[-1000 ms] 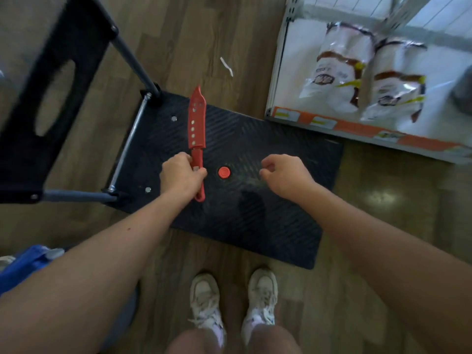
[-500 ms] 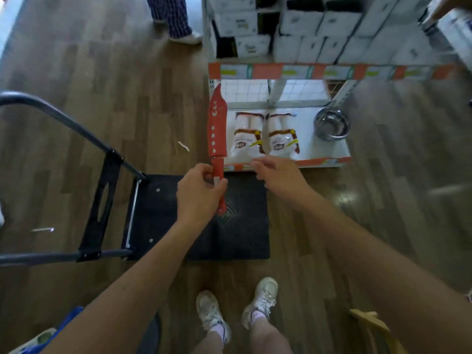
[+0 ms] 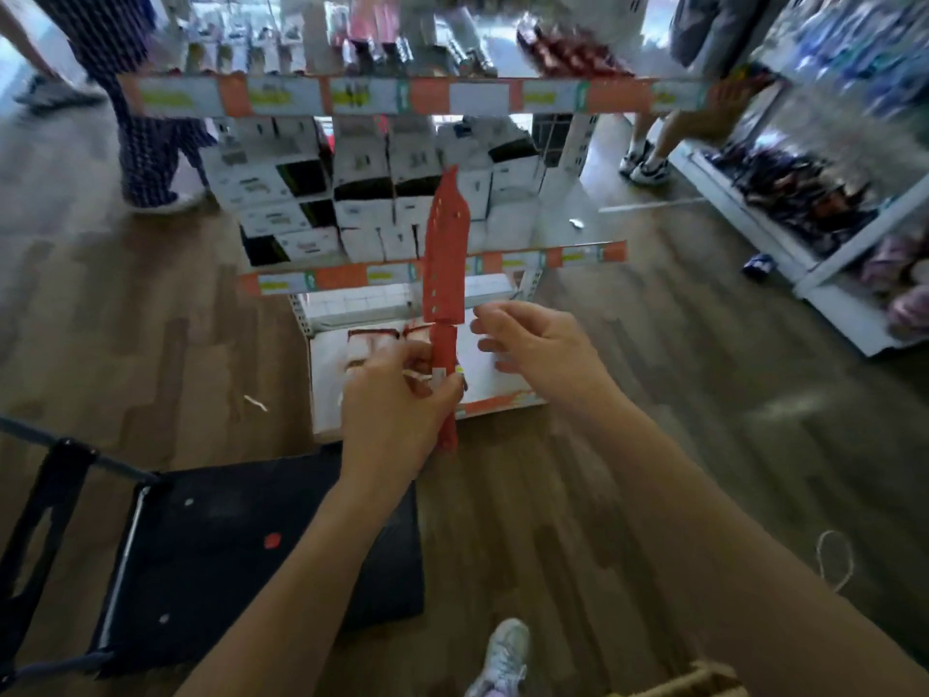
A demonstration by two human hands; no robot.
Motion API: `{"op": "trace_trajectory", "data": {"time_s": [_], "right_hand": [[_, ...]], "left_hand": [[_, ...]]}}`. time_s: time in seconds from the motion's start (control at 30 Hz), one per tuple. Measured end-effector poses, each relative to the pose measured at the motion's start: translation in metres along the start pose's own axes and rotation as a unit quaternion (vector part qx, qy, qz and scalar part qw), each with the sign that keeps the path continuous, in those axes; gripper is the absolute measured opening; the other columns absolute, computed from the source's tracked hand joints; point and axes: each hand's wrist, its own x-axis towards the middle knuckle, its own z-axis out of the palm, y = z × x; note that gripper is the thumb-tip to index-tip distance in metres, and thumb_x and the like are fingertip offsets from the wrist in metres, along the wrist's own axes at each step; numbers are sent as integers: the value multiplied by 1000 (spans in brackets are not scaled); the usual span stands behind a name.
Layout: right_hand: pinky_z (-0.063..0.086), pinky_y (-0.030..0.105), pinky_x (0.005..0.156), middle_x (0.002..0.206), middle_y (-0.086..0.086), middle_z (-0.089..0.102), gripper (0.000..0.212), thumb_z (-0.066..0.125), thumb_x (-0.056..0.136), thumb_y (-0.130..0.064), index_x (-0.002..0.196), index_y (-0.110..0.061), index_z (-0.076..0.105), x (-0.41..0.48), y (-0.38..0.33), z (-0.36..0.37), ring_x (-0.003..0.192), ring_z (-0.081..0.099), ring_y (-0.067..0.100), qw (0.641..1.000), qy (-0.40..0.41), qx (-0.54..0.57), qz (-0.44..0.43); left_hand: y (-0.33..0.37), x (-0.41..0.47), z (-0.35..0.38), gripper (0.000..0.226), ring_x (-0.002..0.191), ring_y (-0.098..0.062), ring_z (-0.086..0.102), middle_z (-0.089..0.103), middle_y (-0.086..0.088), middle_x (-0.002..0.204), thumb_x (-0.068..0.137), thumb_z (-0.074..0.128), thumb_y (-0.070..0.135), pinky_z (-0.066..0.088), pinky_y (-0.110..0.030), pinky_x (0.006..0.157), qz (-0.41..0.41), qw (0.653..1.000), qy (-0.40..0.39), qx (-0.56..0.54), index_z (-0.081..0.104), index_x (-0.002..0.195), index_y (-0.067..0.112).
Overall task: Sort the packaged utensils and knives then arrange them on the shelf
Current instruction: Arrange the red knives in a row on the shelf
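My left hand (image 3: pixel 397 410) grips the handle of a red knife (image 3: pixel 445 259), whose perforated blade points straight up in front of the shelf unit (image 3: pixel 427 95). My right hand (image 3: pixel 538 349) hovers just to the right of the handle, fingers loosely spread and holding nothing. The shelf has orange and white price strips. White and black boxes (image 3: pixel 362 193) fill its middle level. Its bottom level (image 3: pixel 482 389) is white, and the packages there are mostly hidden behind my hands.
A black platform trolley (image 3: pixel 241 550) with a small red dot stands on the wooden floor at the lower left. One person's legs (image 3: pixel 151 148) are at the upper left, another's (image 3: pixel 648 153) at the upper right. A second rack of goods (image 3: pixel 824 203) runs along the right.
The view has swung up from the trolley to the shelf. My left hand has lifted the red knife off the trolley and up in front of the shelves. My right hand rose alongside it.
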Motion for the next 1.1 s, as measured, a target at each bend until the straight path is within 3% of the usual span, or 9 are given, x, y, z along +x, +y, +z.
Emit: {"op": "trace_trajectory", "data": {"time_s": [0.1,0.23,0.3,0.47,0.57,0.63,0.77,0.9,1.1], "right_hand": [[54,33,87,90,-9,68,21,54,92,-31,103,-20,67,8,-1,-53,91,66,15,1000,10,-3,-17],[52,46,91,93,0,72,22,60,87,-36,98,-20,70,18,-7,-100,92,67,21,999,32,30,-32],[53,42,90,90,-1,71,23,61,87,-31,100,-14,69,23,-12,-116,88,67,18,997,49,39,-44],[58,33,81,82,-1,69,15,57,90,-21,99,-12,66,45,-15,-146,78,69,16,991,52,101,-66],[59,26,76,78,-5,69,12,54,92,-21,93,-18,65,67,-12,-161,69,68,7,987,50,135,-65],[59,28,76,77,-5,69,12,55,92,-20,88,-19,66,87,-10,-171,70,68,10,984,66,150,-66],[59,26,67,64,-9,70,15,57,90,-18,81,-21,68,139,-8,-193,63,68,8,981,84,167,-56],[56,20,54,56,-8,69,21,57,90,-15,73,-20,67,202,-11,-220,53,65,6,975,116,186,-40],[56,20,51,64,-1,67,19,56,90,-14,73,-15,66,285,-21,-253,51,62,8,977,130,170,-3]], "left_hand": [[43,3,38,28,65,4,54,64,7,94,76,72,24,41,-3,61,29,1000,6,6,66,103,17],[91,11,75,29,65,4,52,67,4,97,78,70,29,44,-9,71,60,998,18,15,65,104,17],[111,15,89,29,68,-2,54,68,4,97,78,69,31,48,-19,76,72,997,28,17,65,103,17],[138,36,110,28,74,-8,58,64,6,96,78,69,29,48,-21,75,89,996,26,8,64,103,17],[145,57,121,31,67,2,53,63,6,98,77,70,26,41,-5,67,97,995,24,2,64,106,16],[149,74,131,32,68,3,51,64,5,100,78,70,27,39,-3,64,108,994,22,12,64,107,16],[154,124,154,35,93,-17,59,67,-2,104,82,64,38,39,-21,77,149,985,37,78,64,107,14],[159,192,170,41,97,-26,60,68,-5,100,78,63,43,39,-25,75,195,971,35,133,66,104,11],[164,277,186,34,95,-27,62,68,-4,96,79,62,37,50,-32,75,270,940,-22,205,66,102,13]]}}
